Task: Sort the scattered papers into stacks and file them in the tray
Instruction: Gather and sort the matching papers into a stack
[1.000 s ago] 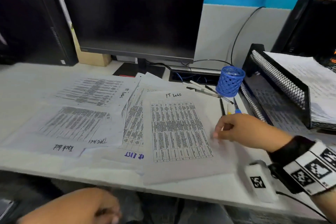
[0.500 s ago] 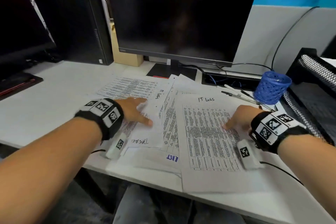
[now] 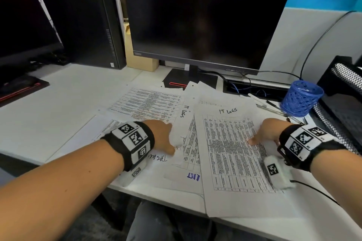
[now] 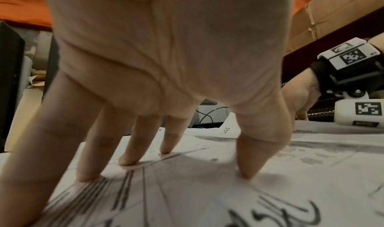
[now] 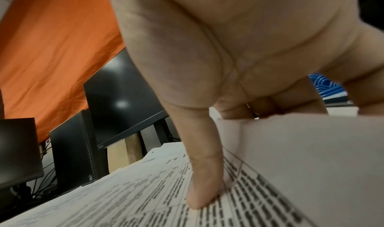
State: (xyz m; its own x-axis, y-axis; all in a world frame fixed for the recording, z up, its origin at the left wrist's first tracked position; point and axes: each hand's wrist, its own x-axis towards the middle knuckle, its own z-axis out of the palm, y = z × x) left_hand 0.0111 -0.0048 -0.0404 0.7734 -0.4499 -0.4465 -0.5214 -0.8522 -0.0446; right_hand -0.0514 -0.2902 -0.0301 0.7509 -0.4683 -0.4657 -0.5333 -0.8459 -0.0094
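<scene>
Printed sheets lie scattered and overlapping on the white desk (image 3: 64,103). The nearest one, headed "IT Logs" (image 3: 231,152), hangs over the front edge. My right hand (image 3: 260,135) holds its right side: the thumb (image 5: 203,181) presses on the printed face, and the raised paper edge (image 5: 301,148) hides the fingers behind it. My left hand (image 3: 165,138) rests on the left-hand sheets (image 3: 148,103) with straight, spread fingertips (image 4: 129,158) pressing down. The black mesh tray (image 3: 342,82) stands at the right edge, only partly in view.
A blue mesh pen cup (image 3: 301,98) and loose pens (image 3: 274,107) sit between the papers and the tray. A monitor (image 3: 205,15) on its stand is behind the papers. A black computer tower (image 3: 82,25) is at the back left, with cables along the rear.
My left hand rose from below the desk edge and settled on the left sheets. The view swung left, and the tray slid to the frame's edge. My right hand stays on the "IT Logs" sheet.
</scene>
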